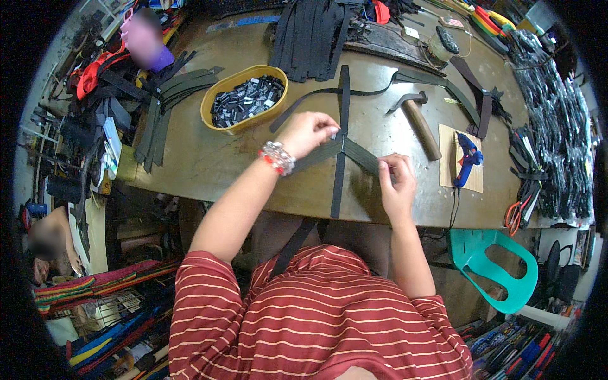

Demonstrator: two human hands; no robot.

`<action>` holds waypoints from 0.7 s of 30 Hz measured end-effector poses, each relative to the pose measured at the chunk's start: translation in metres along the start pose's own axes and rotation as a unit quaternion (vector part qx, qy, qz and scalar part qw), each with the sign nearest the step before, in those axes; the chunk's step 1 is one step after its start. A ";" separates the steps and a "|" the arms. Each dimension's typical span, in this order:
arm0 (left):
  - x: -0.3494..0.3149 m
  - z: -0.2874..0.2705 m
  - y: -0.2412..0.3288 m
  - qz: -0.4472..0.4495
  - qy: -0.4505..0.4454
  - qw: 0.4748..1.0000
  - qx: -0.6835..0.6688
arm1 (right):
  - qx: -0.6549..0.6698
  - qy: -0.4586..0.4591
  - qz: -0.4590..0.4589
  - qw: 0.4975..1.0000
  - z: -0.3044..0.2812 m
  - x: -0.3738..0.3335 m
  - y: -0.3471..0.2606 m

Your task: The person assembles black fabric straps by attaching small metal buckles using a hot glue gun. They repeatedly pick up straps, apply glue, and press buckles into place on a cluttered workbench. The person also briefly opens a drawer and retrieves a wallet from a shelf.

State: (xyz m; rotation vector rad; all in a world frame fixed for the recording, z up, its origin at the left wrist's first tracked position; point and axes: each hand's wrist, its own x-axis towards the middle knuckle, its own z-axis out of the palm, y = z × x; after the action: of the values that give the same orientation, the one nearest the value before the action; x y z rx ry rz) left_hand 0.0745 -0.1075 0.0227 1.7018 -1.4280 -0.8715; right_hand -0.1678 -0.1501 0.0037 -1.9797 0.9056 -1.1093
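Observation:
My left hand (310, 133) is closed in a pinch just left of a strap crossing, a small greyish piece at its fingertips. What that piece is I cannot make out. My right hand (399, 180) pinches the right-hand end of a wide dark webbing strap (361, 157), which slants down from the crossing on both sides. Through the crossing runs a narrow black strap (339, 183), reaching the table's near edge. A yellow tub (207, 107) full of small black and grey buckle-like pieces (247, 101) stands beyond my left wrist.
Right of my hands lie a hammer (423, 130), a blue glue gun (467, 161) on cardboard (446, 174), and orange-handled scissors (513, 217). Black straps (307, 41) are heaped at the back. A teal chair (465, 256) stands below the table's right edge. Another person (144, 41) is at far left.

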 end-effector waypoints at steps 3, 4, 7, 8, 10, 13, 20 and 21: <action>-0.002 0.021 -0.008 -0.031 0.024 0.999 0.025 | 0.008 -0.021 0.094 0.995 0.015 0.001 0.011; -0.002 0.024 -0.009 -0.014 0.032 0.999 0.003 | 0.028 -0.016 0.076 0.997 0.015 0.001 0.015; -0.004 0.024 -0.009 -0.006 0.045 0.999 -0.005 | 0.051 -0.026 0.084 0.995 0.013 -0.001 0.022; -0.005 0.025 -0.007 -0.020 0.049 0.999 0.007 | 0.043 -0.028 0.080 0.995 0.012 -0.002 0.023; -0.005 0.029 -0.004 -0.013 0.062 0.998 0.024 | 0.035 -0.028 0.084 0.995 0.011 -0.003 0.024; -0.002 0.034 -0.002 -0.016 0.060 0.991 0.115 | 0.026 -0.025 0.096 0.995 0.015 -0.005 0.021; -0.043 0.038 0.008 0.214 0.079 0.968 0.106 | 0.027 -0.054 0.122 0.991 0.009 0.009 0.004; -0.056 0.040 0.011 0.312 -0.002 0.945 0.095 | 0.020 -0.087 0.189 0.978 0.005 0.013 0.000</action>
State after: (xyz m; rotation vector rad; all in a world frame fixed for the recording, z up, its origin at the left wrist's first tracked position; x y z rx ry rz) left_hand 0.0262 -0.0573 0.0150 1.2398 -1.9463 -0.3931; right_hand -0.1583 -0.1590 0.0073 -1.7436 1.0983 -0.7221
